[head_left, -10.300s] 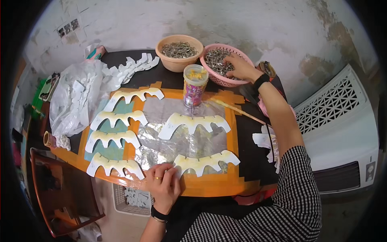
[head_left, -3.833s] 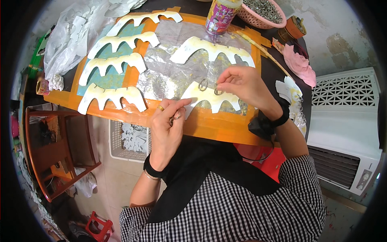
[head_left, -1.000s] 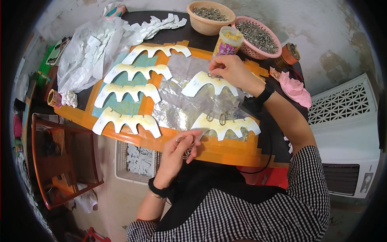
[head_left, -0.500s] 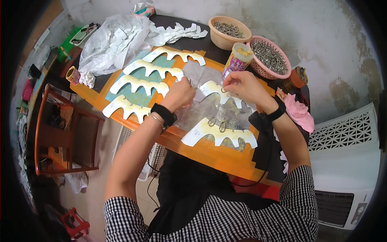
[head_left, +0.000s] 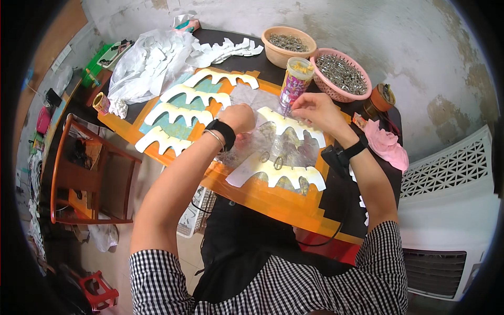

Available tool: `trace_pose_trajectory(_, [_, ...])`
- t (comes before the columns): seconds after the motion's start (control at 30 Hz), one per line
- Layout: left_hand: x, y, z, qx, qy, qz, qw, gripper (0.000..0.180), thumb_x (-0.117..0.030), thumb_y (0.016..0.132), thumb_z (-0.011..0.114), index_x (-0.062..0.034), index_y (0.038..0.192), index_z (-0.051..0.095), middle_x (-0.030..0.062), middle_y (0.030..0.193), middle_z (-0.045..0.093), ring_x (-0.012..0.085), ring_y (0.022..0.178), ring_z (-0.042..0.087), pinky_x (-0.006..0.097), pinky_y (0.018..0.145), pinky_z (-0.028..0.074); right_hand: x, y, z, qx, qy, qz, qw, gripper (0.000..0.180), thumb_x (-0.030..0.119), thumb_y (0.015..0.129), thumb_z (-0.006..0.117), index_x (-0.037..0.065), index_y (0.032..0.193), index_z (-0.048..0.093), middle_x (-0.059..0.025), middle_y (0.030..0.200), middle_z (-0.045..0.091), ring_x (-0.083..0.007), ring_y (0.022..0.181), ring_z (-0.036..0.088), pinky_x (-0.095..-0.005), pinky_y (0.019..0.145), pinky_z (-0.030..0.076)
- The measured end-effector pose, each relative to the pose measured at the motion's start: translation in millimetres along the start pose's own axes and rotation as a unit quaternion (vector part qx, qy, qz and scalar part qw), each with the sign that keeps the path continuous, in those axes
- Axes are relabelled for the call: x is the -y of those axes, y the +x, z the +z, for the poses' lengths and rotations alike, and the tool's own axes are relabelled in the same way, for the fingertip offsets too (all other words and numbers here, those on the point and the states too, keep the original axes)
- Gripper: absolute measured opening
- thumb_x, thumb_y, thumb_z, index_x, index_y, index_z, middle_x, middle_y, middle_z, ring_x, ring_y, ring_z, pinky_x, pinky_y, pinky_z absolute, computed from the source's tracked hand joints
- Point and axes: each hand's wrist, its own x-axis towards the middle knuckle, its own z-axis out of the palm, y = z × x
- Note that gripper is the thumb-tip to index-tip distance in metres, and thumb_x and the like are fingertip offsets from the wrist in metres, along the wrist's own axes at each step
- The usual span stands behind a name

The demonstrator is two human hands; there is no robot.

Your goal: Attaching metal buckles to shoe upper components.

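My left hand (head_left: 239,118), fingers curled closed, hovers at the middle of the work area; whatever it holds is hidden. With thumb and fingers pinched together, my right hand (head_left: 318,110) is over a white scalloped piece (head_left: 287,123) with a yellowish coated edge, close to a clear-topped jar (head_left: 295,84). Anything in that pinch is too small to make out. Nearer me lies another scalloped piece (head_left: 247,170), with two small metal loops (head_left: 277,163) on its upper edge. To the left, several similar scalloped pieces (head_left: 176,113) lie in a column.
Behind stand a peach bowl (head_left: 266,47) and a pink basket (head_left: 362,94) full of small metal parts. A plastic bag of white pieces (head_left: 152,63) sits at the back left. An orange-brown tin (head_left: 377,100) and pink cloth (head_left: 387,144) lie right. A wooden chair (head_left: 79,173) stands left.
The whole view has shifted slightly. My left hand has come a little nearer the right-hand piece. A metal loop seen by my right fingertips no longer shows clearly.
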Motion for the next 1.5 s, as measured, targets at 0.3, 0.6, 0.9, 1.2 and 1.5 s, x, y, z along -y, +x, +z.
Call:
trace_pose_trajectory(0.3, [-2, 8, 16, -0.07, 0.047, -0.022, 0.996, 0.03, -0.022, 0.073, 0.065, 0.0028, 0.089, 0.07, 0.0206, 0.096, 0.071, 0.034, 0.092, 0.07, 0.042, 0.077, 0.056, 7, 30, 28, -0.018, -0.096, -0.094, 0.991, 0.012, 0.003, 0.079, 0.072, -0.003, 0.089, 0.069, -0.0051, 0.077, 0.069, -0.0095, 0.072, 0.062, -0.0261, 0.068, 0.051])
trace_pose_trajectory(0.6, [-7, 3, -14, 0.056, 0.024, -0.04, 0.997, 0.026, -0.017, 0.084, 0.06, -0.0076, 0.105, 0.073, 0.0138, 0.11, 0.071, 0.0308, 0.105, 0.068, 0.042, 0.086, 0.054, 12, 34, 32, -0.064, -0.143, -0.092, 0.983, 0.016, 0.008, 0.077, 0.074, -0.002, 0.089, 0.071, -0.0137, 0.078, 0.071, -0.0191, 0.073, 0.069, -0.0318, 0.071, 0.052])
trace_pose_trajectory(0.9, [2, 11, 3, -0.042, -0.006, -0.026, 0.999, 0.017, -0.016, 0.077, 0.063, -0.0022, 0.083, 0.072, 0.0125, 0.077, 0.07, 0.0252, 0.073, 0.069, 0.035, 0.067, 0.054, 12, 38, 39, -0.024, -0.133, -0.089, 0.987, 0.012, 0.004, 0.082, 0.07, -0.004, 0.091, 0.071, -0.0061, 0.08, 0.07, -0.0097, 0.073, 0.063, -0.026, 0.067, 0.051])
trace_pose_trajectory(1.2, [15, -3, -17, 0.188, -0.138, -0.038, 0.972, 0.021, -0.018, 0.075, 0.072, 0.0015, 0.071, 0.068, 0.0069, 0.061, 0.064, 0.0167, 0.049, 0.06, 0.031, 0.049, 0.047, 7, 52, 48, 0.03, -0.132, -0.092, 0.987, 0.011, 0.004, 0.078, 0.07, -0.004, 0.086, 0.07, -0.0136, 0.077, 0.071, -0.0188, 0.069, 0.068, -0.032, 0.066, 0.052])
trace_pose_trajectory(1.5, [9, -18, 7, -0.034, 0.067, 0.022, 0.997, 0.032, -0.024, 0.071, 0.073, 0.0002, 0.09, 0.071, 0.02, 0.095, 0.071, 0.0362, 0.091, 0.069, 0.043, 0.079, 0.056, 12, 69, 53, 0.063, -0.112, -0.051, 0.99, 0.009, 0.003, 0.075, 0.07, -0.004, 0.08, 0.07, -0.0106, 0.071, 0.069, -0.0145, 0.065, 0.065, -0.0306, 0.06, 0.05])
